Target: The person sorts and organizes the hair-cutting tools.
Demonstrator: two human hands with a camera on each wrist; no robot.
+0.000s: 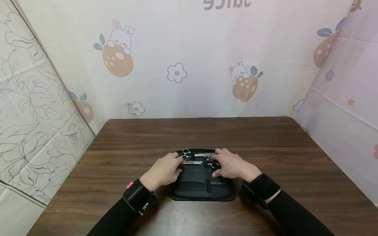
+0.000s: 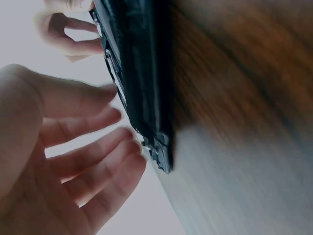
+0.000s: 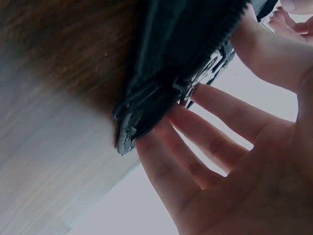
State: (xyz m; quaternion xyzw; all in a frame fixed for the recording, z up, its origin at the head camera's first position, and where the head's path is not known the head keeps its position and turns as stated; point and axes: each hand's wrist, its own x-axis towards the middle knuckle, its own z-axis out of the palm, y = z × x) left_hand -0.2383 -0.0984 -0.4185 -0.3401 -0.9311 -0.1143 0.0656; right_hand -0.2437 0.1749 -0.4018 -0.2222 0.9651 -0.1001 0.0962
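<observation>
A black zip case lies open and flat on the table, holding two pairs of silver scissors. One pair of scissors has its finger rings to the left; the other pair of scissors points left, with its rings near my right fingers. My left hand is at the case's left side, fingers extended and fingertips right at its edge and the scissors. On the other side my right hand reaches over the upper right corner. In the right wrist view its straight fingers touch the case's zipped edge, beside the scissor rings.
A brown wooden table carries the case near its middle. Behind it hangs a pale curtain with rabbits and flowers; more patterned cloth borders both sides. Low in the case are a pocket and a small black strap.
</observation>
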